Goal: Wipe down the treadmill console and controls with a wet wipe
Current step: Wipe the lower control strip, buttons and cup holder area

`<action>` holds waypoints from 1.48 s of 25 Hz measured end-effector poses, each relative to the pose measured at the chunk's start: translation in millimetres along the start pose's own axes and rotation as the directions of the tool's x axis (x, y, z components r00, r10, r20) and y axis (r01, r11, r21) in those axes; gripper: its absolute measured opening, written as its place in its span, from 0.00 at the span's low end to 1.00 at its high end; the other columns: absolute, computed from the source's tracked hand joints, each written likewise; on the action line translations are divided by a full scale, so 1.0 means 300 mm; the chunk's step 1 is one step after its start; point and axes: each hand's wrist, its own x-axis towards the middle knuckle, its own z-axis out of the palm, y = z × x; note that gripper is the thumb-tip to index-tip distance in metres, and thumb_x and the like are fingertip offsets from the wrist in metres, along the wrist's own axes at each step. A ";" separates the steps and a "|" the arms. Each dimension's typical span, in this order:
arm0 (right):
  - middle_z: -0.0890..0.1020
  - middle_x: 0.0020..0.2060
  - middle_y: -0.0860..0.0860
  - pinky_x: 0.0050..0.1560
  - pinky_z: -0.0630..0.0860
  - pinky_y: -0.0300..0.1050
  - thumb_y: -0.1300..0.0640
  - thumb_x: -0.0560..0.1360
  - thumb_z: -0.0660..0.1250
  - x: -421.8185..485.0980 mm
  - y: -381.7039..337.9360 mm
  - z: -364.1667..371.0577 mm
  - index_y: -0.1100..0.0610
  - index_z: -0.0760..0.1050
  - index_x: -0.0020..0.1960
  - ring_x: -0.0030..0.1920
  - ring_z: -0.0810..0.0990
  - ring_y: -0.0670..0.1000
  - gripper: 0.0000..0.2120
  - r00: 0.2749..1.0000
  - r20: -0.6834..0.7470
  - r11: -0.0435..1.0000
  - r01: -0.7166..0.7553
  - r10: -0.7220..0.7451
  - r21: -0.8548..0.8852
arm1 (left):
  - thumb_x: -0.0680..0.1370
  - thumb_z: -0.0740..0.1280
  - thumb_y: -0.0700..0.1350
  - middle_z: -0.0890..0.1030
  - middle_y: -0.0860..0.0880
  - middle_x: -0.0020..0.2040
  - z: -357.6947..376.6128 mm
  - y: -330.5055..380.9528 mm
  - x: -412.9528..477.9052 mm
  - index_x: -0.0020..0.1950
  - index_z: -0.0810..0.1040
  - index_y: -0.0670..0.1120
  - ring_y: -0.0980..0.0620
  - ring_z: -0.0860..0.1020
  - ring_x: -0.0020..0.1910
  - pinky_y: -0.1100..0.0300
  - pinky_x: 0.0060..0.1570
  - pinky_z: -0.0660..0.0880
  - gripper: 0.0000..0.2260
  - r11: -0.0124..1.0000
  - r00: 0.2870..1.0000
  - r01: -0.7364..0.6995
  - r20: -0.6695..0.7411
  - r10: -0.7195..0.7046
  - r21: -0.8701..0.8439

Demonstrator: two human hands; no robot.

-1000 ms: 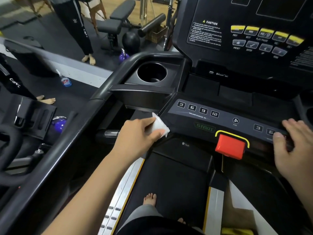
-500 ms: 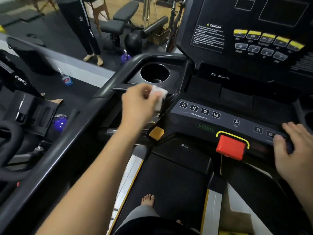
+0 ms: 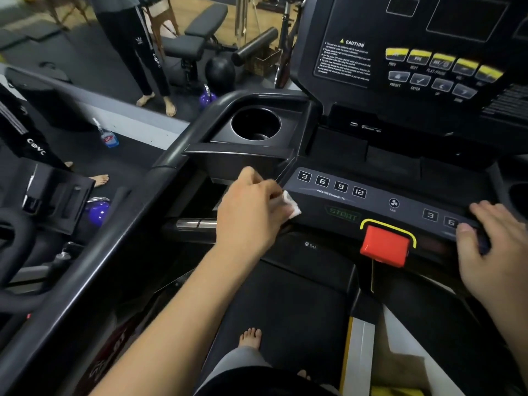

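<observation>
The black treadmill console (image 3: 371,155) fills the upper right, with a lower control panel (image 3: 371,200) bearing number keys, a fan key and a green START label. My left hand (image 3: 248,212) holds a folded white wet wipe (image 3: 292,204) and presses it on the left end of that panel, below the 3 and 6 incline keys. My right hand (image 3: 494,252) rests on the panel's right front edge, fingers laid over it beside the right number keys. A red safety key (image 3: 384,248) sits between my hands.
A round cup holder (image 3: 255,124) lies just behind my left hand. The upper display panel (image 3: 414,61) carries yellow and grey buttons. The left handrail (image 3: 120,224) runs diagonally. A person stands barefoot at the upper left near a weight bench (image 3: 197,38). A spray bottle (image 3: 107,137) lies on the floor.
My left hand rose with the wipe to the tray edge under the cup holder, then came back down and right onto the control panel's left end. My right hand stayed put.
</observation>
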 end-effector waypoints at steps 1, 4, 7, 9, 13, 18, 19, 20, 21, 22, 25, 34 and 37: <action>0.74 0.68 0.61 0.72 0.62 0.63 0.50 0.78 0.55 -0.003 -0.001 0.000 0.64 0.73 0.67 0.72 0.68 0.60 0.25 1.000 0.000 1.000 0.000 0.000 -0.005 | 0.66 0.77 0.45 0.74 0.48 0.42 0.019 -0.001 -0.011 0.43 0.80 0.46 0.47 0.73 0.38 0.55 0.37 0.70 0.10 0.992 0.990 -0.078 -0.114 0.089 0.099; 0.74 0.68 0.61 0.72 0.62 0.64 0.49 0.78 0.55 -0.003 -0.001 -0.004 0.63 0.72 0.68 0.72 0.67 0.60 0.25 1.000 0.019 1.000 -0.008 0.008 -0.017 | 0.69 0.74 0.36 0.77 0.45 0.41 0.085 -0.031 -0.068 0.43 0.79 0.42 0.43 0.73 0.40 0.53 0.39 0.68 0.06 0.919 0.913 -0.331 -0.173 0.369 0.213; 0.74 0.68 0.61 0.72 0.62 0.63 0.50 0.78 0.56 -0.004 0.000 -0.002 0.63 0.72 0.68 0.72 0.68 0.60 0.24 1.000 0.012 1.000 -0.002 0.002 -0.010 | 0.75 0.64 0.33 0.82 0.43 0.55 0.133 -0.019 -0.164 0.58 0.81 0.37 0.41 0.79 0.56 0.55 0.58 0.70 0.13 0.886 0.890 -0.426 -0.091 0.446 0.181; 0.74 0.68 0.61 0.72 0.62 0.63 0.50 0.78 0.56 -0.005 0.004 -0.003 0.63 0.72 0.68 0.72 0.67 0.60 0.24 1.000 0.012 1.000 0.003 -0.003 -0.017 | 0.75 0.57 0.34 0.77 0.37 0.65 0.148 0.018 -0.218 0.66 0.75 0.33 0.37 0.75 0.66 0.47 0.66 0.69 0.20 0.825 0.857 -0.506 0.035 0.514 0.253; 0.73 0.69 0.61 0.73 0.62 0.63 0.49 0.78 0.55 -0.005 0.010 0.000 0.62 0.70 0.69 0.73 0.67 0.59 0.24 0.999 0.040 1.000 0.001 0.000 -0.026 | 0.74 0.60 0.37 0.73 0.32 0.68 0.110 -0.028 -0.200 0.70 0.69 0.31 0.34 0.71 0.67 0.45 0.67 0.68 0.24 0.818 0.885 -0.464 0.204 0.417 0.340; 0.74 0.68 0.61 0.73 0.61 0.62 0.51 0.78 0.57 -0.006 0.005 0.001 0.63 0.72 0.68 0.72 0.68 0.59 0.23 1.000 -0.007 1.000 -0.003 0.003 0.001 | 0.74 0.65 0.36 0.78 0.33 0.59 0.073 -0.025 -0.187 0.63 0.75 0.29 0.35 0.76 0.57 0.45 0.58 0.72 0.19 0.850 0.926 -0.378 0.148 0.348 0.367; 0.74 0.68 0.61 0.73 0.61 0.62 0.51 0.78 0.57 -0.003 0.006 0.003 0.63 0.73 0.67 0.72 0.68 0.60 0.23 1.000 -0.018 1.000 0.002 -0.001 0.018 | 0.75 0.62 0.34 0.78 0.33 0.59 0.098 0.007 -0.203 0.62 0.75 0.29 0.36 0.76 0.57 0.45 0.59 0.72 0.17 0.809 0.879 -0.477 0.171 0.445 0.344; 0.75 0.68 0.61 0.73 0.61 0.62 0.51 0.78 0.57 -0.004 0.010 0.009 0.63 0.73 0.67 0.72 0.68 0.59 0.23 1.000 -0.025 1.000 0.003 -0.002 0.026 | 0.76 0.57 0.34 0.77 0.33 0.60 0.120 0.047 -0.218 0.62 0.75 0.29 0.36 0.75 0.58 0.46 0.60 0.71 0.17 0.779 0.835 -0.550 0.196 0.514 0.301; 0.75 0.68 0.60 0.73 0.61 0.62 0.51 0.79 0.57 -0.008 0.018 0.016 0.63 0.73 0.67 0.72 0.68 0.59 0.23 1.000 -0.025 1.000 0.000 0.000 0.024 | 0.78 0.53 0.34 0.77 0.34 0.61 0.141 0.081 -0.227 0.63 0.75 0.30 0.36 0.75 0.59 0.47 0.60 0.71 0.18 0.771 0.812 -0.584 0.204 0.547 0.256; 0.75 0.68 0.60 0.73 0.61 0.62 0.50 0.79 0.56 -0.010 0.023 0.019 0.62 0.72 0.67 0.72 0.68 0.59 0.23 1.000 -0.023 1.000 -0.002 0.002 0.018 | 0.79 0.49 0.35 0.76 0.35 0.61 0.152 0.106 -0.225 0.64 0.74 0.30 0.37 0.75 0.58 0.48 0.58 0.72 0.20 0.775 0.807 -0.590 0.200 0.555 0.225; 0.74 0.68 0.60 0.73 0.61 0.62 0.50 0.79 0.55 -0.006 0.030 0.019 0.62 0.72 0.68 0.72 0.67 0.58 0.23 1.000 -0.014 1.000 0.010 -0.010 0.000 | 0.78 0.52 0.35 0.76 0.36 0.62 0.133 0.085 -0.209 0.65 0.73 0.32 0.37 0.75 0.56 0.47 0.54 0.71 0.19 0.770 0.814 -0.580 0.227 0.535 0.266; 0.74 0.68 0.60 0.74 0.60 0.59 0.52 0.78 0.57 -0.010 0.003 -0.001 0.63 0.72 0.68 0.72 0.67 0.57 0.22 1.000 -0.014 1.000 -0.005 0.005 0.000 | 0.75 0.54 0.36 0.74 0.34 0.59 0.137 0.141 -0.180 0.60 0.74 0.30 0.39 0.72 0.52 0.46 0.46 0.68 0.17 0.756 0.835 -0.549 0.257 0.486 0.355; 0.73 0.69 0.59 0.74 0.60 0.60 0.50 0.79 0.56 -0.009 0.029 0.019 0.61 0.71 0.69 0.73 0.66 0.56 0.23 1.000 -0.009 1.000 -0.003 0.003 -0.015 | 0.78 0.55 0.38 0.74 0.36 0.60 0.183 0.236 -0.203 0.58 0.74 0.33 0.38 0.73 0.50 0.49 0.46 0.71 0.15 0.743 0.775 -0.624 0.311 0.550 0.243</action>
